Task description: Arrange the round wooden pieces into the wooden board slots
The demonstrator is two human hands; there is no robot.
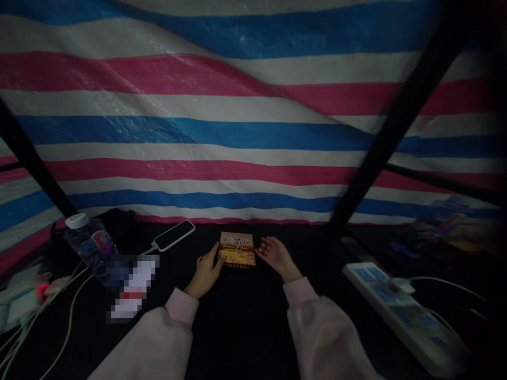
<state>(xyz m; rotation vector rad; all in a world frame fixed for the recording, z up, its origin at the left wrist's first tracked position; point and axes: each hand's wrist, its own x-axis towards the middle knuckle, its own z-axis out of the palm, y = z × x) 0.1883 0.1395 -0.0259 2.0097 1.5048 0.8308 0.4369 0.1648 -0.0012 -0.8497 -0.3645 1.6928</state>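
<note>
A small flat box, brown and yellow with printed characters, lies on the black surface in front of me. My left hand is at its left edge, thumb and fingers apart, with the fingertips touching or very near the side of the box. Just off the right edge, my right hand is held with its fingers spread and slightly curled, palm turned toward the box, and nothing in it.
On the left are a clear bottle, a phone on a cable, a blurred-out packet and chargers with cables. A power strip lies right. Striped sheeting hangs behind, with dark poles.
</note>
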